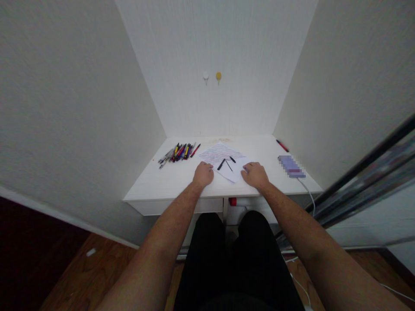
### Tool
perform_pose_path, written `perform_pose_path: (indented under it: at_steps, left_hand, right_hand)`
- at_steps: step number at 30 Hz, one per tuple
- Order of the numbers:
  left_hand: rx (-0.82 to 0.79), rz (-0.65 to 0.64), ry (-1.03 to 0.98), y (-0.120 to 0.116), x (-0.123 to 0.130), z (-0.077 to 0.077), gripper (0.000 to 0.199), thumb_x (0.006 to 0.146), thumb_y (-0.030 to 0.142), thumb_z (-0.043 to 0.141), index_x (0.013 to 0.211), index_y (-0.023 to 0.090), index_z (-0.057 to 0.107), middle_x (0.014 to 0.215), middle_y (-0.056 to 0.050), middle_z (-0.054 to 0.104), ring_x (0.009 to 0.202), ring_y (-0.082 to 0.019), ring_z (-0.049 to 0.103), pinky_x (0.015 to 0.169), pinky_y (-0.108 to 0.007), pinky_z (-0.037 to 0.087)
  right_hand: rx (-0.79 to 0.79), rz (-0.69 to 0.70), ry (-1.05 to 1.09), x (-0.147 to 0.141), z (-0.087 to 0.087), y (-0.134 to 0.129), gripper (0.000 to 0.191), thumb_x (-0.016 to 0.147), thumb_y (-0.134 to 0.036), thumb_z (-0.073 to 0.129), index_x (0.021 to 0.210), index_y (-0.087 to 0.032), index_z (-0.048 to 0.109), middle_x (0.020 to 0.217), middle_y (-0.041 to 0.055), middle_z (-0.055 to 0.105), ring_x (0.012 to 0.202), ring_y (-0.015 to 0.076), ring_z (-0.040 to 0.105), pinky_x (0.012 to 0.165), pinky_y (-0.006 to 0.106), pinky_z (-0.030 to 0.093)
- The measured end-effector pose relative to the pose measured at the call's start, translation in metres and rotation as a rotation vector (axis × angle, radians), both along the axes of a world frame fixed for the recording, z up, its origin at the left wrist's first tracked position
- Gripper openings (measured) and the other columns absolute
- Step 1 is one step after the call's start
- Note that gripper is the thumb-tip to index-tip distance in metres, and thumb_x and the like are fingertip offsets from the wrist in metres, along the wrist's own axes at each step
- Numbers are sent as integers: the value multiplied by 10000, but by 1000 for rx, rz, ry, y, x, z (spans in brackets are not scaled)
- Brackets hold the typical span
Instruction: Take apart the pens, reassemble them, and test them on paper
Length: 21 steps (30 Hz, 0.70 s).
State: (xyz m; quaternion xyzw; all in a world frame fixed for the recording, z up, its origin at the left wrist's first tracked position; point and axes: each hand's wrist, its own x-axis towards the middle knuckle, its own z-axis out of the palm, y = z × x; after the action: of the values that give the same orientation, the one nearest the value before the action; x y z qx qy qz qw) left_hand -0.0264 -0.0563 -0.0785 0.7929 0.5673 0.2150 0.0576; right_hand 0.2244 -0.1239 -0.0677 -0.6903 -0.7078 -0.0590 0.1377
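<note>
A sheet of white paper (235, 176) lies on the desk between my two hands, beside a sheet covered in handwriting (220, 152). On the paper rest a black pen barrel (221, 164), a thin dark refill (228, 165) and a short black pen part (232, 160). My left hand (203, 173) rests at the paper's left edge, its fingers curled in. Opposite it, my right hand (255, 175) rests at the right edge, fingers loosely curled and thumb toward the paper. I see nothing held in either hand; the undersides of the fingers are hidden.
A pile of pens (181, 152) in several colours lies on the left of the white desk (162, 185). A red and black pen (282, 145) lies at the far right. Nearer is a blurred phone-like device (291, 166) with a white cable (306, 188). Walls enclose three sides.
</note>
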Motion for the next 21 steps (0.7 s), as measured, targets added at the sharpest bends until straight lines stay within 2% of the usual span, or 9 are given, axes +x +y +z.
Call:
perform_pose_path:
  at_steps: [3, 7, 10, 13, 17, 21]
  left_hand:
    - [-73, 17, 4, 10, -1, 8, 359, 847, 182, 452, 1067, 153, 735, 1139, -119, 686, 1067, -209, 615, 963, -280, 451]
    - [-141, 5, 25, 33, 1, 26, 268, 813, 230, 513, 861, 163, 768, 934, -111, 746, 917, -228, 661, 830, -283, 488]
    - [-105, 31, -6, 54, 6, 40, 278, 821, 243, 504, 890, 157, 759, 955, -106, 747, 911, -218, 660, 821, -281, 481]
    - [-96, 37, -86, 74, 14, 49, 250, 802, 236, 541, 907, 161, 755, 954, -85, 752, 902, -196, 661, 823, -260, 478]
    - [-80, -7, -218, 93, 22, 45, 224, 792, 236, 567, 882, 161, 758, 914, -81, 753, 873, -192, 663, 825, -267, 482]
    - [-60, 25, -342, 97, 22, 32, 229, 812, 265, 567, 894, 161, 753, 888, -76, 750, 828, -182, 660, 790, -274, 491]
  right_hand:
    - [0, -8, 30, -1, -2, 1, 396, 923, -411, 436, 1141, -194, 685, 1182, 118, 652, 1114, 274, 524, 948, 368, 370]
    - [4, -25, 81, 3, -4, 7, 379, 884, -418, 506, 1136, -205, 694, 1184, 110, 653, 1106, 271, 534, 949, 364, 386]
    - [-48, 29, 121, 14, 1, 20, 371, 837, -412, 571, 1109, -199, 709, 1165, 111, 666, 1079, 256, 566, 917, 339, 413]
    - [-182, 34, 264, 27, 13, 45, 306, 807, -398, 603, 990, -192, 737, 1033, 84, 717, 901, 201, 633, 786, 288, 451]
    - [-128, 27, 450, 32, 31, 94, 195, 780, -317, 620, 860, -182, 736, 869, 50, 733, 782, 164, 638, 706, 262, 439]
    - [-25, -13, 674, 10, 36, 137, 169, 752, -281, 626, 811, -152, 718, 746, 44, 708, 658, 136, 607, 640, 249, 431]
